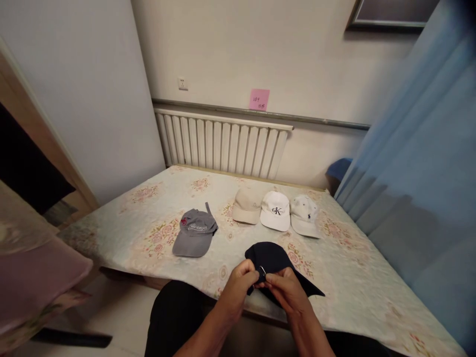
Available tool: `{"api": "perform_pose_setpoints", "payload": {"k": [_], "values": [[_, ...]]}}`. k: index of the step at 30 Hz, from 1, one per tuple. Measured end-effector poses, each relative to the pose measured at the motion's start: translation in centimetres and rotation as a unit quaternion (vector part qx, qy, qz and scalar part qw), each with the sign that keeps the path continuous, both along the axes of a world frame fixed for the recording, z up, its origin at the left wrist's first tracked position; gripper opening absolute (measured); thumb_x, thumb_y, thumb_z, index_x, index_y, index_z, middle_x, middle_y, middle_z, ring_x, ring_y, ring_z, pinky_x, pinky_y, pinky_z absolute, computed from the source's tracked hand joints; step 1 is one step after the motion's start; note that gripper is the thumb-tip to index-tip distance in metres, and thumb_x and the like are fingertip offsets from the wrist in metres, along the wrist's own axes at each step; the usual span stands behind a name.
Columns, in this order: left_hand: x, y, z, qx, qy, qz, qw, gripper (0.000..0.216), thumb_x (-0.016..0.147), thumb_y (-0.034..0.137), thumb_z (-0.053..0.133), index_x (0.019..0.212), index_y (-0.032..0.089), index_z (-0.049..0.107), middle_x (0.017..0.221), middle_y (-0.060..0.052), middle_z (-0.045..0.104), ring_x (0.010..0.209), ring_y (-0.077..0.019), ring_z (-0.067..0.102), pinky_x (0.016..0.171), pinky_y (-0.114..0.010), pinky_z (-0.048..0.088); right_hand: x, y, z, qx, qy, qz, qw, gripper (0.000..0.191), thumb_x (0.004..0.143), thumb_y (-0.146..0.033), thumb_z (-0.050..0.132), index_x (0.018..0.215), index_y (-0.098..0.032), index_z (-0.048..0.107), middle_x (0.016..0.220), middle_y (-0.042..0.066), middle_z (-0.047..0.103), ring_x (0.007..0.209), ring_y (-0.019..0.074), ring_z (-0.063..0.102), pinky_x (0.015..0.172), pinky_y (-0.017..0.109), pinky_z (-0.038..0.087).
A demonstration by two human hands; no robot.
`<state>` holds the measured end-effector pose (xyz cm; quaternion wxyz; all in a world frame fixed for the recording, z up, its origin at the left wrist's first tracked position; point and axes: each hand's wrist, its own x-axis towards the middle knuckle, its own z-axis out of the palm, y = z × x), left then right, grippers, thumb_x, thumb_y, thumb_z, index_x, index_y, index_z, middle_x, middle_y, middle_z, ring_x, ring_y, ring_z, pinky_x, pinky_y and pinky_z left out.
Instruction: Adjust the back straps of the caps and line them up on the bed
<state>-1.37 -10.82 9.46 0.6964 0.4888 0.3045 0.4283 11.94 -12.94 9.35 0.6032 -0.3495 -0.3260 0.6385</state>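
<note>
A dark navy baseball cap (273,255) is at the near edge of the bed, its brim pointing to the right and its back strap toward me. My left hand (241,277) pinches the strap on the left side of a small metal buckle (263,270). On the other side of the buckle, my right hand (284,285) grips the cap's back edge with thumb and fingers. Fingers partly cover the strap. Left of the navy cap lies a grey cap (194,243) with white lettering, its loose strap sticking up at the back.
Behind my hands, a beige cap (245,206), a white cap with black letters (275,212) and an off-white cap (304,216) sit in a row on the flowered bedsheet (141,243). A radiator (223,141) lines the wall; a blue curtain (409,163) hangs at right.
</note>
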Motion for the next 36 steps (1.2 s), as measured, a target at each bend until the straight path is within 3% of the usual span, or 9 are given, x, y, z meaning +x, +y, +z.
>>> {"api": "perform_pose_setpoints", "payload": {"k": [23,30,36], "values": [[0.4,0.3,0.5,-0.02,0.1,0.061,0.993,0.02,0.064,0.02,0.054,0.055,0.021,0.036,0.051,0.006,0.042,0.053,-0.0108,0.043,0.055,-0.024,0.032,0.0,0.6,-1.9,-0.032,-0.004,-0.011,0.999,0.016,0.05,-0.014,0.081,0.06,-0.013,0.069,0.051,-0.002,0.061,0.05,0.01,0.052,0.054,0.023,0.045],[0.2,0.4,-0.1,-0.02,0.086,0.03,0.996,0.018,0.073,0.03,0.056,0.063,0.019,0.045,0.058,0.002,0.056,0.063,-0.0148,0.054,0.062,-0.026,0.039,0.2,0.7,-2.5,-0.035,-0.007,-0.012,0.999,0.017,0.052,-0.017,0.081,0.064,-0.012,0.07,0.057,0.002,0.067,0.054,0.0146,0.059,0.058,0.027,0.047],[-0.5,0.5,-0.6,-0.028,0.028,-0.009,0.999,0.012,0.073,0.028,0.058,0.076,0.017,0.052,0.068,-0.001,0.063,0.068,-0.0154,0.059,0.068,-0.028,0.042,0.5,0.6,-2.8,-0.022,0.008,-0.02,1.0,0.013,0.056,-0.017,0.079,0.067,-0.013,0.072,0.058,0.003,0.068,0.055,0.0152,0.06,0.06,0.028,0.047]]}}
